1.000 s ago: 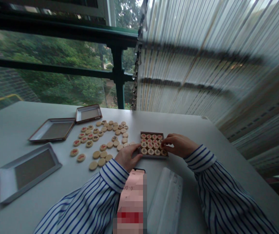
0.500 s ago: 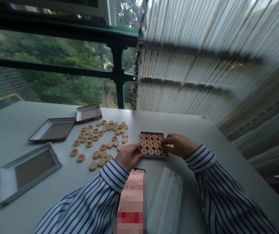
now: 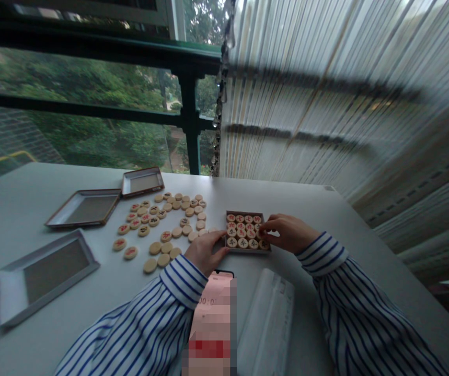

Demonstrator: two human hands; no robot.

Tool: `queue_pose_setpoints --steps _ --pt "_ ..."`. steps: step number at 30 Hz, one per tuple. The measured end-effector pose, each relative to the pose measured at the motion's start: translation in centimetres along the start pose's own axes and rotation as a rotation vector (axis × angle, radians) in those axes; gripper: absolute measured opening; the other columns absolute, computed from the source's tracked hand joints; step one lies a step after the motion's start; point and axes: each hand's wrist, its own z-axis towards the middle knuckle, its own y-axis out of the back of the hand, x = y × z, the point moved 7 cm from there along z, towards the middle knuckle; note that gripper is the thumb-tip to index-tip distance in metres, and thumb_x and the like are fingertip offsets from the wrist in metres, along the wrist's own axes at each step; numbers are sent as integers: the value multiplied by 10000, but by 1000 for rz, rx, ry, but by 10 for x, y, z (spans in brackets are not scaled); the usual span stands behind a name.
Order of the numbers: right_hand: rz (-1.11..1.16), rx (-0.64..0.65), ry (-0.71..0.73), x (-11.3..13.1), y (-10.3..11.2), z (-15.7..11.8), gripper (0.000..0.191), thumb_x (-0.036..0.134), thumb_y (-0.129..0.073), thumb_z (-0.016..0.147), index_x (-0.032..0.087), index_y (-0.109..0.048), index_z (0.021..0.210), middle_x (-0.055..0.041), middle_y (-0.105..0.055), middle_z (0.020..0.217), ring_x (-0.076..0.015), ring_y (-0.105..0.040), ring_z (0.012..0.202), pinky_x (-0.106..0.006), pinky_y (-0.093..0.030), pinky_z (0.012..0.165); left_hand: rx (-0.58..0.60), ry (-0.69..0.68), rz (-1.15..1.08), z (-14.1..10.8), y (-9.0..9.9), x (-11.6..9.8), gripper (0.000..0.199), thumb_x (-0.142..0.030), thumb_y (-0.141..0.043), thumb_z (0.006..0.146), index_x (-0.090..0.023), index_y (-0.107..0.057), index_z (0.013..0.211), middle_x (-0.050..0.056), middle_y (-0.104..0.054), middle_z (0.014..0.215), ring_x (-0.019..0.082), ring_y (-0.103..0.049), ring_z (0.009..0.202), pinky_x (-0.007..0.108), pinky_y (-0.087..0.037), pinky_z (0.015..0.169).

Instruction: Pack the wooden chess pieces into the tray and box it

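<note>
A small shallow box (image 3: 250, 251) on the white table is filled with rows of round Chinese chess pieces (image 3: 240, 226), marked with red or black characters. At its left side, my left hand (image 3: 206, 252) grips the edge, the thumb along the near corner. My right hand (image 3: 288, 233) reaches in from the right with its fingertips closed on a chess piece in the right column; the fingers partly cover that piece. Many loose chess pieces (image 3: 165, 236) lie spread left of the box, some showing characters and others blank side up.
Three shallow trays or lids stand at the left: a grey one (image 3: 57, 267) nearest, a brown-rimmed one (image 3: 93, 210) behind it, and a smaller one (image 3: 142, 184) farther back. A phone (image 3: 218, 284) and a clear plastic package (image 3: 269, 318) lie in front. A string curtain (image 3: 287, 104) hangs beyond the table.
Almost nothing differs. Both hands keep their places at the box, and the loose pieces lie as before.
</note>
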Motion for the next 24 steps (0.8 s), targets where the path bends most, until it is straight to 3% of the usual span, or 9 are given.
queue_pose_setpoints --steps 14,24 --pt "25 -24 -24 -3 9 -4 260 357 -470 773 236 -624 944 -46 -616 849 -154 -554 757 -243 -398 671 -52 -53 -16 -1 -5 6 341 -173 -606 656 -142 -587 995 75 -670 892 178 -621 801 299 -504 737" --pt "43 114 -18 -1 4 -9 224 267 -504 711 234 -629 894 -16 -619 779 -121 -548 666 -210 -380 599 -45 -28 -33 -1 -7 9 352 -184 -603 658 -140 -582 1007 71 -669 885 171 -618 794 288 -503 731"
